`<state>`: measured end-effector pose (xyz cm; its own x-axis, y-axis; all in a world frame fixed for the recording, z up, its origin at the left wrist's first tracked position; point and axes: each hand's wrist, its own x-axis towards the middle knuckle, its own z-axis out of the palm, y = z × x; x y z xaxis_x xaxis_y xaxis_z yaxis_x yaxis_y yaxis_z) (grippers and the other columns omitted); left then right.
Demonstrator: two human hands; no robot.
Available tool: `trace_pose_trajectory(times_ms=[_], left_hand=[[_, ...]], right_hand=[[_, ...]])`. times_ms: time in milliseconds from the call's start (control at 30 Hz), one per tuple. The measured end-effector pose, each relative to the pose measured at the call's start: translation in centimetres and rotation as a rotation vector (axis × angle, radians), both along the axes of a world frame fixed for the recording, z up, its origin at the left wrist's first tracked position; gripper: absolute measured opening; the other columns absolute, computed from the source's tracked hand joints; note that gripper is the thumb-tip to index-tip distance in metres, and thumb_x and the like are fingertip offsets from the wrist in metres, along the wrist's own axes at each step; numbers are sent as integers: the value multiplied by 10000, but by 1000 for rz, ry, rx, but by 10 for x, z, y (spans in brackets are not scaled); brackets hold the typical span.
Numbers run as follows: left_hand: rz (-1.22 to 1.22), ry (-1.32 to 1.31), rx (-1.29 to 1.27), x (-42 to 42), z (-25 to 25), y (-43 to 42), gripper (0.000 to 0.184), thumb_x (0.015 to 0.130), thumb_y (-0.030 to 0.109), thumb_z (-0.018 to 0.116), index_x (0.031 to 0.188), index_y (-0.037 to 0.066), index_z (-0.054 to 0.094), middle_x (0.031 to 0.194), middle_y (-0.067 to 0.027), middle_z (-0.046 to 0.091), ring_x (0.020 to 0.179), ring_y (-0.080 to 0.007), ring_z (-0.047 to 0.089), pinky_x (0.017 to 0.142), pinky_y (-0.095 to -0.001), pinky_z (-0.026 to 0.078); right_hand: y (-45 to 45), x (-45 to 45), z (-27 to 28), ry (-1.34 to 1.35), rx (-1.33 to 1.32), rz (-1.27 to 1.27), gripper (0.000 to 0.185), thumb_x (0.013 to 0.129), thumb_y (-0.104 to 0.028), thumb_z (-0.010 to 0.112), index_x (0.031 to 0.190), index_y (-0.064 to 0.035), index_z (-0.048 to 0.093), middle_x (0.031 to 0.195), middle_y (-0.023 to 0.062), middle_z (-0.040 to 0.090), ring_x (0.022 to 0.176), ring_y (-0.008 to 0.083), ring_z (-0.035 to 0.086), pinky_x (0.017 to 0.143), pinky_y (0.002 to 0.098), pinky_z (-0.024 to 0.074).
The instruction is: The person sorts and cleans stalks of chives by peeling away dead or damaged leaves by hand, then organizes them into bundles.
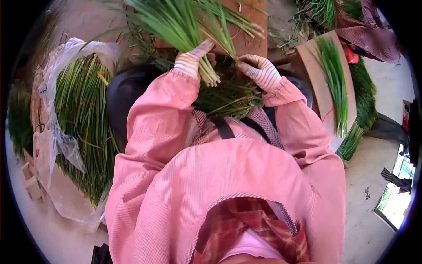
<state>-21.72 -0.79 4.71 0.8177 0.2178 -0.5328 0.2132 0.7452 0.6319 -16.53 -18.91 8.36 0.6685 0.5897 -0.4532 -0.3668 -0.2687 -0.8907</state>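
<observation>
A bunch of green chives [178, 26] with pale stem ends is gripped in my left hand [193, 60], its leaves fanning up and away from me. To its right, my right hand [259, 70] pinches the stem end of a few thinner chive stalks [222, 39], which slant up to the left. Both hands wear striped, stained gloves with the fingertips partly hidden. Behind the hands is a brown wooden board [252, 48], with more loose stalks [248, 27] lying across it. Loose green trimmings [228, 97] lie below the hands, between my knees.
At left, a clear plastic bag [66, 193] holds a large heap of chives [83, 127]. On the right, a tied bunch [332, 83] rests on a tan board [307, 66], with more greens [364, 94] beside it. Another person's sleeve [373, 17] shows at top right.
</observation>
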Motion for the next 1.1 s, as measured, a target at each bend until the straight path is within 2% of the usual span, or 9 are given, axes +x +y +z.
trace_pose_trajectory(times_ms=[100, 167, 267, 367, 567, 600, 700, 800, 1100], left_hand=[[-70, 142, 93, 0, -1, -5, 336, 660, 206, 698, 928, 55, 564, 769, -67, 576, 550, -174, 534, 457, -324, 475], [-107, -129, 247, 15, -25, 0, 285, 653, 185, 702, 879, 56, 585, 695, -67, 571, 549, -192, 545, 456, -342, 478], [-147, 184, -20, 6, -20, -6, 235, 663, 137, 689, 852, 42, 587, 699, -70, 581, 577, -192, 558, 477, -334, 488], [-221, 63, 407, 11, -18, -17, 374, 720, 233, 635, 1010, 24, 525, 970, -83, 565, 893, -200, 530, 735, -342, 459], [-124, -44, 249, 16, -33, -12, 323, 654, 118, 693, 933, 15, 566, 829, -75, 602, 730, -203, 577, 618, -319, 489], [-11, -57, 65, 8, -30, -15, 273, 654, 75, 680, 900, 7, 585, 801, -90, 603, 660, -206, 580, 585, -298, 488], [17, -5, 27, 7, -21, -14, 219, 639, 79, 687, 817, 14, 579, 682, -78, 581, 552, -213, 566, 473, -322, 484], [53, 4, 83, 12, -25, -6, 179, 646, 93, 676, 778, 25, 576, 645, -79, 566, 516, -218, 543, 446, -330, 465], [215, 145, -7, 13, 4, 21, 155, 671, 139, 655, 711, 35, 548, 563, -94, 521, 424, -240, 496, 352, -382, 446]], right_hand=[[1, -15, -12, -184, -27, 83, 188, 757, -143, 598, 887, -8, 579, 718, 13, 580, 647, 66, 490, 612, 205, 413], [0, -19, -16, -312, -85, 185, 184, 747, -106, 602, 889, 8, 577, 741, 19, 585, 679, 70, 479, 633, 213, 415], [2, -19, -16, -160, 3, 172, 324, 732, -153, 627, 995, 4, 522, 789, 15, 566, 696, 81, 490, 626, 212, 413], [3, -12, -12, 96, -44, 183, 497, 719, -253, 643, 1108, -15, 446, 829, 10, 555, 712, 82, 499, 601, 206, 408], [32, -11, -33, 125, 194, -149, 339, 732, -197, 637, 1005, -29, 528, 878, 29, 579, 736, 86, 531, 585, 192, 412], [34, -11, -35, 127, 197, -145, 339, 732, -197, 637, 1005, -29, 528, 878, 29, 579, 736, 86, 531, 585, 192, 412], [37, -11, -44, 149, 184, -239, 273, 741, -161, 625, 966, -38, 530, 860, 33, 581, 752, 107, 539, 612, 210, 434], [47, -16, -44, 160, 468, -501, 186, 764, -137, 600, 906, -42, 525, 771, 29, 585, 680, 102, 532, 630, 227, 430], [20, -22, -32, 13, 401, -249, 184, 768, -215, 595, 856, -75, 515, 692, 13, 558, 617, 92, 516, 580, 217, 419]])
